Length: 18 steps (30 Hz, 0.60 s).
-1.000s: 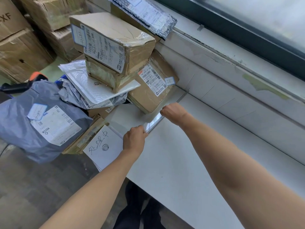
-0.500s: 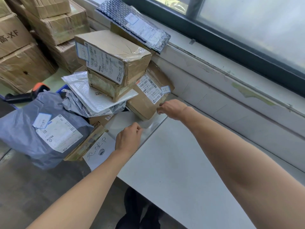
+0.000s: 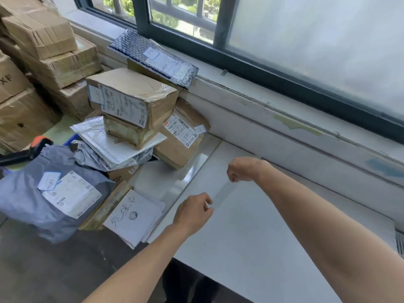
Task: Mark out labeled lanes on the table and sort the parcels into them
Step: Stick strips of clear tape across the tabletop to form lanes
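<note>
**Clear tape stretched between two hands over the white table**

Centre of the frame: the left hand (image 3: 194, 212) and the right hand (image 3: 243, 169) each pinch one end of a short strip of clear tape (image 3: 223, 192). The strip runs diagonally from the left fingertips up to the right fist, taut between the two grips, over the bare white table (image 3: 240, 241); whether it touches the surface cannot be told.

Just left of the hands, a glossy tape line (image 3: 192, 173) already lies on the table, running from the wall side down toward the near edge.

Left of that line sits a handwritten paper label (image 3: 133, 215). Further left and higher are the parcels: a grey mailer bag (image 3: 50, 191), a stacked cardboard box (image 3: 131, 99) and a tilted box (image 3: 181, 138) leaning beside it.
</note>
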Available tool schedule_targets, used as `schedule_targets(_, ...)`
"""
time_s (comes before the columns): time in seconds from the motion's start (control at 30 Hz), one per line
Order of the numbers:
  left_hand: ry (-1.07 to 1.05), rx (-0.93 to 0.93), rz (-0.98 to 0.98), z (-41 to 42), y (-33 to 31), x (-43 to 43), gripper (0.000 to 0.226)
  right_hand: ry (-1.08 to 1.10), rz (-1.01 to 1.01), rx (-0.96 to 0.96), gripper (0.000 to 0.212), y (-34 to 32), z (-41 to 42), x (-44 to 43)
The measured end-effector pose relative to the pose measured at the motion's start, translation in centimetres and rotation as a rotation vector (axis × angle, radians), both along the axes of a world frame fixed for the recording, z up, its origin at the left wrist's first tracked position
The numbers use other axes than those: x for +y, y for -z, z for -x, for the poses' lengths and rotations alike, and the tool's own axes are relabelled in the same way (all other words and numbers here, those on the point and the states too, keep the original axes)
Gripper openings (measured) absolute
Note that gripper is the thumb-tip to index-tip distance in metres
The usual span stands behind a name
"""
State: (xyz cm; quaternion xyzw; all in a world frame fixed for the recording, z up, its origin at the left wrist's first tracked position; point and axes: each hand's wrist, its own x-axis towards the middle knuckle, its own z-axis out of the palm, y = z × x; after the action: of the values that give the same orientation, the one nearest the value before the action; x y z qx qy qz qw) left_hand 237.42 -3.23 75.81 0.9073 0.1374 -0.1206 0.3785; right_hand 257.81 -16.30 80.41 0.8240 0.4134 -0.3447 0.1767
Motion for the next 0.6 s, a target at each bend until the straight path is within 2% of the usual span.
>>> schedule_targets(0.17,0.115,0.093,0.001,0.3,0.6,-6.4,0.008,0.106,-0.023,-0.049,0.027,1.0,2.5,-6.6)
schedule_targets(0.4,0.253,0.143,-0.04,1.9,2.3,-15.6,0.008,0.218,-0.069,-0.169,0.028,2.7,6.6,-15.1)
schedule_targets(0.5,0.263,0.155,-0.04,2.9,2.6,-19.7,0.003,0.259,-0.041,-0.182,0.021,3.2,8.0,-18.9)
schedule_targets(0.6,0.252,0.148,-0.047,3.6,2.6,-24.1,0.011,0.303,-0.062,-0.192,0.02,3.7,8.8,-22.8)
